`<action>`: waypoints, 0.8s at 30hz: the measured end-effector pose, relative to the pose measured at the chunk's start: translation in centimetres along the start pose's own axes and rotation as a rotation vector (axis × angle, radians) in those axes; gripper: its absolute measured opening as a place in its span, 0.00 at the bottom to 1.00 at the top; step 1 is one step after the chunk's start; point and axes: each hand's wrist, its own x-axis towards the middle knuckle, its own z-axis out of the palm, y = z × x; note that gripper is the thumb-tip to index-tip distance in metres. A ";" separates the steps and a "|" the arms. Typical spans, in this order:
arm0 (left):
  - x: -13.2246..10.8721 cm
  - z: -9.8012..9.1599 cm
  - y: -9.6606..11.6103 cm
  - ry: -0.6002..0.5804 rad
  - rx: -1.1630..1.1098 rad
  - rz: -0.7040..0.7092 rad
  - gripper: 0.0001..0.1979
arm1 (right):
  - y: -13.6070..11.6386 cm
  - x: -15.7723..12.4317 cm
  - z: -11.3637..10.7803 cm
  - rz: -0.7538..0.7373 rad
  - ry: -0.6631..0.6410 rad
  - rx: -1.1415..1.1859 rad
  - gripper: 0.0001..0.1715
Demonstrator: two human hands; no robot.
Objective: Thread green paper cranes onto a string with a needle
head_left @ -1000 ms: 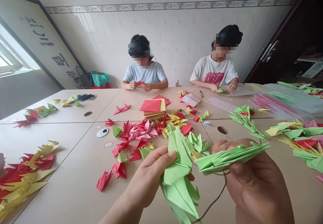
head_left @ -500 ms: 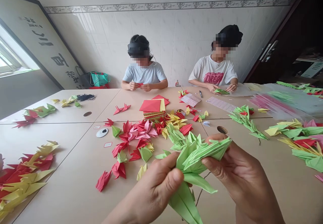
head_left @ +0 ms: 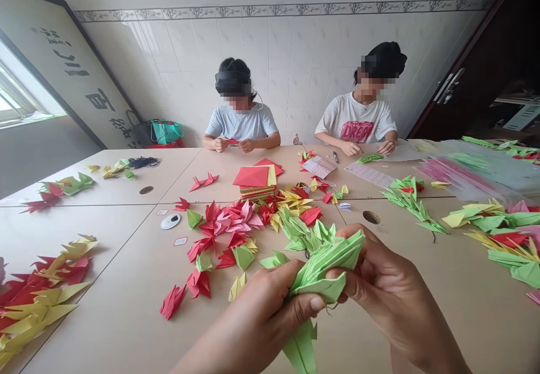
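Observation:
Between my hands is a stack of green folded paper cranes [head_left: 324,261], pressed together in layers above the table. My left hand [head_left: 261,312] is closed round the near-left part, its thumb across the front. My right hand [head_left: 379,284] pinches the far-right end between thumb and fingers. More green folded paper [head_left: 301,348] hangs below my left hand, and a thin dark string [head_left: 332,309] shows under the stack. Just beyond lie loose green cranes [head_left: 295,230] on the table.
Red, pink and yellow cranes [head_left: 228,219] spread across the middle, beside a stack of square paper [head_left: 255,178]. Strings of cranes lie left [head_left: 46,289] and right [head_left: 502,222]. Across the table sit two people [head_left: 240,121], [head_left: 358,118]. A round table hole [head_left: 371,216] lies beyond my right hand.
The green stack has been squeezed closer together, and my right hand has moved left toward my left hand. A co-worker at the right has taken one hand off a green bundle.

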 end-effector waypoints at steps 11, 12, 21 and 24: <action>0.2 0.2 -0.4 0.055 -0.248 -0.055 0.15 | 0.7 0.0 0.9 0.050 -0.055 -0.063 0.22; 0.2 0.3 -0.5 0.043 -0.290 -0.068 0.15 | 0.6 0.1 0.9 0.070 -0.062 -0.076 0.17; 0.8 -0.2 -1.4 -0.147 -0.851 0.041 0.23 | 1.0 1.0 0.0 0.013 0.269 0.109 0.16; 0.9 -0.3 -1.4 -0.188 -0.891 0.013 0.22 | 0.9 1.2 -0.2 -0.019 0.276 0.145 0.16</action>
